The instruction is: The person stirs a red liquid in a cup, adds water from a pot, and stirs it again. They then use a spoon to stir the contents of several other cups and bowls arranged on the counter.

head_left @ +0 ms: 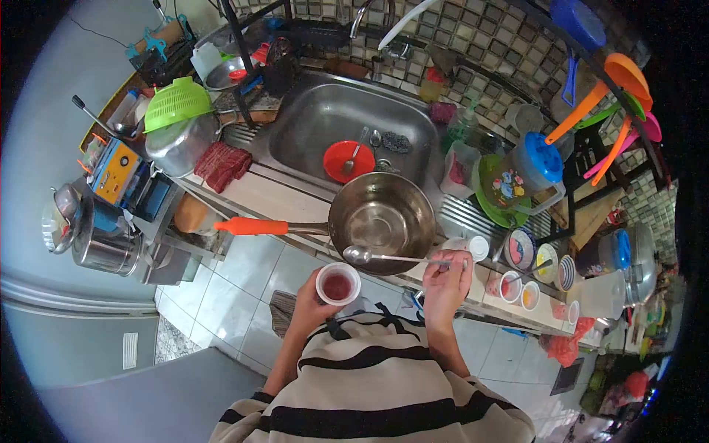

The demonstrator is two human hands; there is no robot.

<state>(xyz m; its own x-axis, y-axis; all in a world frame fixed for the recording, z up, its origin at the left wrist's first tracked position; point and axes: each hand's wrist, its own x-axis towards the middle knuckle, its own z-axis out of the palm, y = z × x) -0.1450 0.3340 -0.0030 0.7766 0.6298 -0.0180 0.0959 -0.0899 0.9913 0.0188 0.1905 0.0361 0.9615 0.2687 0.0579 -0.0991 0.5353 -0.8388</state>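
My left hand [314, 303] is wrapped round a white cup [338, 283] with dark red contents, held in front of my body. In my right hand [448, 279] is the handle of a metal spoon [358, 255], whose bowl is over the near rim of a steel pan, close to the cup. The pan [380, 214] has an orange handle [255, 226] pointing left and rests at the sink's front edge. Just right of my right hand stands a white-lidded container [478, 247]. Several small cups, one with red contents [509, 286], line the counter further right.
Behind the pan is a steel sink [295, 111] holding a red bowl [341, 164] and cutlery. A red cloth [223, 166] and a green colander [177, 105] are at the left. A blue-lidded pitcher [517, 177] stands at the right, below hanging orange utensils [628, 77].
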